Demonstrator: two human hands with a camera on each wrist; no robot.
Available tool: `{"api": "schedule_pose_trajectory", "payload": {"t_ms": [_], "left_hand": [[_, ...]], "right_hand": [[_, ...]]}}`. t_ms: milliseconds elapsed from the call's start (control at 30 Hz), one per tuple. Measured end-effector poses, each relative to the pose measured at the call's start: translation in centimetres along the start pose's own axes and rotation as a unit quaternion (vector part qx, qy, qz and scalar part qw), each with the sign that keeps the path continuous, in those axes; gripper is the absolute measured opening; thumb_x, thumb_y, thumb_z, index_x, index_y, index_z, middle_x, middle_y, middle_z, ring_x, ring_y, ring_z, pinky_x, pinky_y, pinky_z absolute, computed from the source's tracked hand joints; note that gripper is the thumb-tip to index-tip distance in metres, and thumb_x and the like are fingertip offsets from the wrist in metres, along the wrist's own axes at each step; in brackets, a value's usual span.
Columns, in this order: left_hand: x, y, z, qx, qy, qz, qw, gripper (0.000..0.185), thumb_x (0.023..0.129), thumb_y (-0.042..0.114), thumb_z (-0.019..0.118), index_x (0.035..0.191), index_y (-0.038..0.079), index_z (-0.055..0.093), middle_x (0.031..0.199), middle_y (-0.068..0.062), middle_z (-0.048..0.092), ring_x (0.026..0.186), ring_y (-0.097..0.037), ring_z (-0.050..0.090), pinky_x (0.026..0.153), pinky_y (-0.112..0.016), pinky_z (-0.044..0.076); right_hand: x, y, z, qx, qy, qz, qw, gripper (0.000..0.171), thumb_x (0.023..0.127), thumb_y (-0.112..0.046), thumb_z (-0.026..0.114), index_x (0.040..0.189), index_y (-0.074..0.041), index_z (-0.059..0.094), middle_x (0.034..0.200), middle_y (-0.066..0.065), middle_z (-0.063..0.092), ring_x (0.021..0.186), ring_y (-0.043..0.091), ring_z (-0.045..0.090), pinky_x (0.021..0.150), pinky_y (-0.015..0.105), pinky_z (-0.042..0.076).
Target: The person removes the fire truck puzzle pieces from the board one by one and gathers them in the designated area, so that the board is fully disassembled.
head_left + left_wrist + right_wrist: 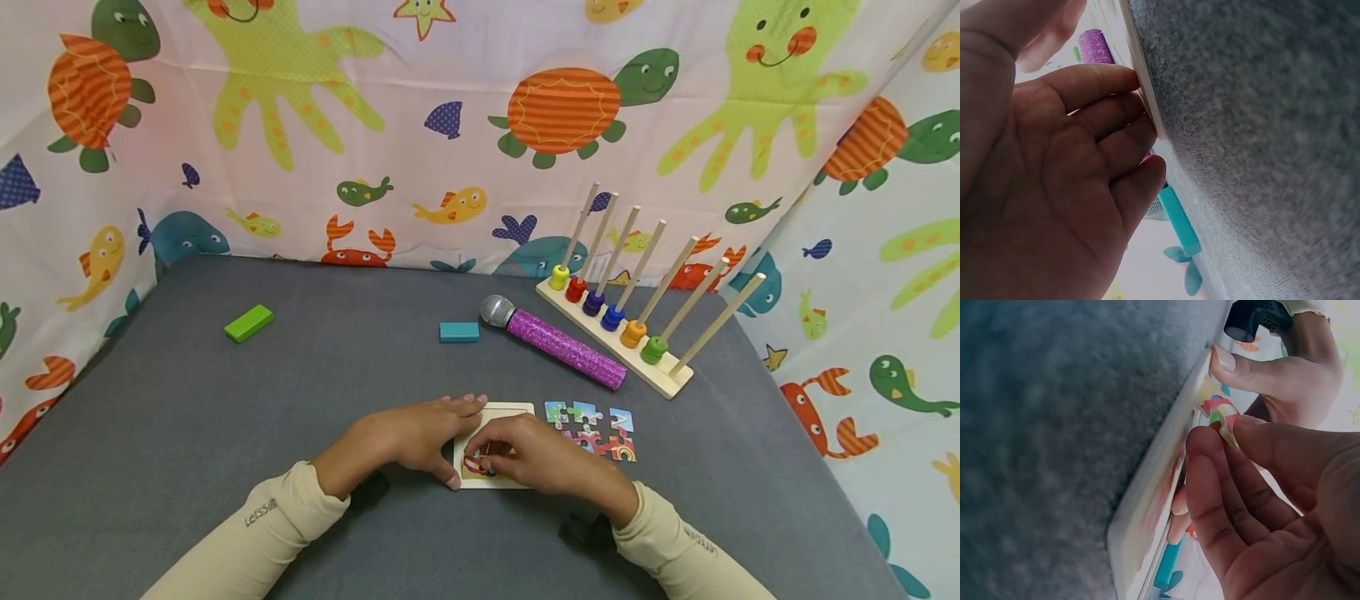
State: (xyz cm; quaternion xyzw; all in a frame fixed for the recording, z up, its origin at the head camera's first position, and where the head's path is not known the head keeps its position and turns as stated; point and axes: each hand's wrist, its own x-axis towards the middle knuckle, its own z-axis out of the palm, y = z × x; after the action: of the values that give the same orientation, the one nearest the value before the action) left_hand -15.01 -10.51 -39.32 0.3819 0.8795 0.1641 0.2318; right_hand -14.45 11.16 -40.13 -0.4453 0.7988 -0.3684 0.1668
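A small wooden puzzle tray (517,408) lies on the grey table between both hands. My left hand (420,433) rests along its left side, thumb at the near corner and fairly straight fingers against the edge toward the far side. Over the tray, my right hand (547,454) pinches a colourful jigsaw piece (1227,419) between thumb and fingertips; the piece is tilted, close over the tray's surface. Part of a colourful picture (472,467) shows under the right fingers, and the hand hides the rest. Several loose jigsaw pieces (622,450) lie right of the tray, partly behind the right hand.
Behind the tray lies a purple glitter microphone (566,348), with a teal block (459,332) left of its head. A wooden peg stacker (667,382) with coloured rings stands at the back right. Farther left is a green block (249,323). A printed cloth (285,208) hangs behind the table.
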Motion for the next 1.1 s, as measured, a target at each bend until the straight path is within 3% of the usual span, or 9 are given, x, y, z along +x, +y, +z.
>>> {"api": "schedule_pose_trajectory", "payload": {"t_ms": [267, 533, 800, 1100], "left_hand": [[0.0, -0.1, 0.2, -0.004, -0.001, -0.008, 1.0000, 0.091, 0.078, 0.034, 0.082, 0.150, 0.004, 0.035, 0.160, -0.009, 0.020, 0.145, -0.024, 0.017, 0.115, -0.039, 0.018], [0.1, -0.2, 0.3, -0.007, -0.007, -0.015, 0.9998, 0.091, 0.078, 0.035, 0.082, 0.149, 0.002, 0.036, 0.160, -0.008, 0.018, 0.146, -0.023, 0.016, 0.116, -0.039, 0.016], [0.3, -0.3, 0.4, -0.008, -0.016, -0.019, 0.9997, 0.091, 0.079, 0.036, 0.081, 0.151, 0.004, 0.034, 0.160, -0.008, 0.017, 0.146, -0.023, 0.014, 0.116, -0.040, 0.015], [0.3, -0.2, 0.2, -0.014, -0.026, -0.031, 0.9991, 0.093, 0.080, 0.035, 0.081, 0.152, 0.007, 0.031, 0.161, -0.005, 0.014, 0.147, -0.021, 0.011, 0.117, -0.040, 0.012]], "right_hand": [[-0.4, 0.0, -0.6, 0.000, 0.024, -0.004, 1.000, 0.018, 0.092, 0.000, 0.065, 0.106, -0.007, 0.071, 0.094, -0.005, 0.065, 0.081, 0.005, 0.057, 0.072, 0.025, 0.052], [-2.0, 0.3, -2.2, -0.023, 0.043, 0.034, 0.998, 0.019, 0.092, 0.000, 0.064, 0.109, -0.004, 0.072, 0.097, -0.004, 0.068, 0.082, 0.005, 0.059, 0.071, 0.025, 0.052], [-4.4, 1.3, -3.0, -0.046, 0.067, 0.051, 0.995, 0.019, 0.091, 0.001, 0.064, 0.107, -0.005, 0.072, 0.090, -0.006, 0.067, 0.075, 0.003, 0.056, 0.066, 0.025, 0.050], [-7.2, 2.2, -4.2, -0.018, 0.085, 0.104, 0.991, 0.017, 0.091, 0.000, 0.065, 0.104, -0.008, 0.072, 0.091, -0.008, 0.068, 0.079, 0.007, 0.060, 0.068, 0.028, 0.052]]}}
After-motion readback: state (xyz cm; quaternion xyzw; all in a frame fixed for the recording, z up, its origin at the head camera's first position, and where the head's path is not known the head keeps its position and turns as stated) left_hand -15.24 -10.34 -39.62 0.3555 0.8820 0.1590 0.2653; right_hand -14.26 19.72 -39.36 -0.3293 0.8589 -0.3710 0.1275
